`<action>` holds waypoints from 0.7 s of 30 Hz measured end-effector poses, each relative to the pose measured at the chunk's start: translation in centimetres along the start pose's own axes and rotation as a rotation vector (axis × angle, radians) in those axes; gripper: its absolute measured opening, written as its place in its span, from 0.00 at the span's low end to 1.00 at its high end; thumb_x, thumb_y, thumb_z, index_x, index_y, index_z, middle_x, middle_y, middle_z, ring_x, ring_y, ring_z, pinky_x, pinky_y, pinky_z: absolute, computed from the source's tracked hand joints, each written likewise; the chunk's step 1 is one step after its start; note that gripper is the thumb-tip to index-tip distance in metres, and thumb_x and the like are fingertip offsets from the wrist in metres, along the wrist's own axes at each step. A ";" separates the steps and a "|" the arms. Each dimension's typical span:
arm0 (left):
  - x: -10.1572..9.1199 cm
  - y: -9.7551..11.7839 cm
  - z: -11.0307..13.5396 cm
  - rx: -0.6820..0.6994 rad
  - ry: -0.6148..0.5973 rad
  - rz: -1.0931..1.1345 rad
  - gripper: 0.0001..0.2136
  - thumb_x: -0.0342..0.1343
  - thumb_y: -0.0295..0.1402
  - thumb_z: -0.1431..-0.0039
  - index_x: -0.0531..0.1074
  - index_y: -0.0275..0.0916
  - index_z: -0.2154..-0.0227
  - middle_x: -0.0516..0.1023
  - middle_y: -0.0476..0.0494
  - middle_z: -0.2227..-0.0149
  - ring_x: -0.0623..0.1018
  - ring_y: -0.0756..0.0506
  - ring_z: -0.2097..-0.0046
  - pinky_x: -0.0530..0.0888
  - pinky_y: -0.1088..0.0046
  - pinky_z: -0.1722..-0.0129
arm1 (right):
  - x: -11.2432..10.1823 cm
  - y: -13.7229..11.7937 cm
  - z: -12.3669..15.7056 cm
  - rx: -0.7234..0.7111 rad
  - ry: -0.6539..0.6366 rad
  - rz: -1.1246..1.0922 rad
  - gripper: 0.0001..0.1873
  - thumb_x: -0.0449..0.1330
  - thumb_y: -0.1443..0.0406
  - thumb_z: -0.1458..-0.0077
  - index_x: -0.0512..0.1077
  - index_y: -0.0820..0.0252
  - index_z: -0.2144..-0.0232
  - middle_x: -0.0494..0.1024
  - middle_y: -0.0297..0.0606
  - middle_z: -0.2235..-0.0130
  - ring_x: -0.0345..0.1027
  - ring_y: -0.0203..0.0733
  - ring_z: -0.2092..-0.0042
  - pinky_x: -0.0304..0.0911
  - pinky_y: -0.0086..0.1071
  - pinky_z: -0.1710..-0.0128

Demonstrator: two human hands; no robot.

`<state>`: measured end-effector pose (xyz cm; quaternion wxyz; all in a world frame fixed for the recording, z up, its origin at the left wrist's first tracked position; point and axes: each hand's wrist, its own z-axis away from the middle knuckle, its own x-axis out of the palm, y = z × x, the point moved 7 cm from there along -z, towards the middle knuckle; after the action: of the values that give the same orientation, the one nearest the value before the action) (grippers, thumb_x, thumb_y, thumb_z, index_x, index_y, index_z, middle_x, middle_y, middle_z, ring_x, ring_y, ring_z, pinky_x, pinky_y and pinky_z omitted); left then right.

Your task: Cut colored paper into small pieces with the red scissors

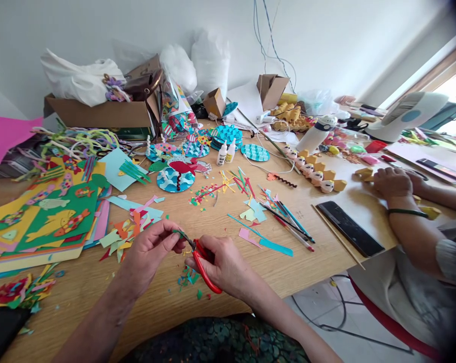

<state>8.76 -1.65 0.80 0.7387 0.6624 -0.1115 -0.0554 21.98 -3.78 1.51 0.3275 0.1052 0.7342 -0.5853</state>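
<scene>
Red-handled scissors (pixel 208 275) are gripped in my right hand (pixel 225 264), their blades pointing up and left. My left hand (pixel 154 252) pinches a small dark green paper piece (pixel 179 233) at the blade tips. Whether the blades are closed on the paper I cannot tell. Under the scissors lie tiny green and blue paper clippings (pixel 189 277). Orange, pale green and pink paper scraps (pixel 131 227) sit just beyond my left hand. Ahead are a round blue wave-patterned disc (pixel 175 182) with a red paper fish (pixel 182 169) and two small glue bottles (pixel 226 153).
Colored sheets with paper fish (pixel 61 217) cover the left side. Pens (pixel 291 222), a wooden stick (pixel 337 236) and a black phone (pixel 349 228) lie to the right. A co-worker's hands (pixel 394 182) rest near yellow egg-carton pieces (pixel 314 171). A cardboard box (pixel 103 116) stands behind.
</scene>
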 end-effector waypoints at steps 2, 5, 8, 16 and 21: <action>0.0 0.0 0.0 -0.001 -0.012 -0.009 0.03 0.56 0.31 0.47 0.73 0.39 0.71 0.75 0.53 0.74 0.74 0.52 0.70 0.71 0.79 0.68 | 0.0 0.0 0.0 -0.005 0.000 -0.002 0.19 0.59 0.56 0.49 0.57 0.61 0.81 0.56 0.25 0.82 0.47 0.26 0.80 0.41 0.22 0.79; -0.1 -0.1 0.0 0.000 -0.019 -0.022 0.03 0.55 0.31 0.47 0.73 0.39 0.70 0.75 0.52 0.74 0.74 0.52 0.70 0.71 0.79 0.68 | 0.1 0.0 0.1 -0.008 -0.004 -0.007 0.19 0.59 0.56 0.49 0.57 0.61 0.81 0.56 0.25 0.82 0.47 0.26 0.80 0.41 0.22 0.79; -0.2 -0.1 0.0 0.002 -0.016 -0.036 0.03 0.56 0.31 0.47 0.72 0.39 0.70 0.76 0.52 0.74 0.75 0.52 0.70 0.71 0.78 0.68 | 0.1 0.2 0.2 -0.002 -0.006 -0.005 0.20 0.59 0.56 0.49 0.56 0.61 0.81 0.55 0.25 0.82 0.47 0.26 0.80 0.41 0.22 0.79; -0.4 -0.4 0.0 -0.008 -0.003 -0.054 0.03 0.55 0.33 0.47 0.72 0.40 0.71 0.75 0.53 0.74 0.74 0.52 0.70 0.72 0.78 0.67 | 0.2 0.4 0.4 0.018 -0.027 0.001 0.20 0.58 0.56 0.48 0.57 0.61 0.81 0.56 0.25 0.83 0.47 0.26 0.80 0.41 0.22 0.80; -0.4 -0.3 0.0 -0.011 -0.010 -0.073 0.04 0.55 0.33 0.46 0.72 0.40 0.71 0.74 0.53 0.74 0.74 0.52 0.69 0.71 0.79 0.67 | 0.2 0.6 0.5 0.008 -0.034 0.007 0.20 0.58 0.56 0.48 0.57 0.61 0.82 0.56 0.25 0.82 0.47 0.26 0.80 0.42 0.22 0.80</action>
<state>8.43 -1.56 0.43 0.7393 0.6617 -0.0906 -0.0859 22.28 -4.09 0.89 0.3416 0.0991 0.7258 -0.5888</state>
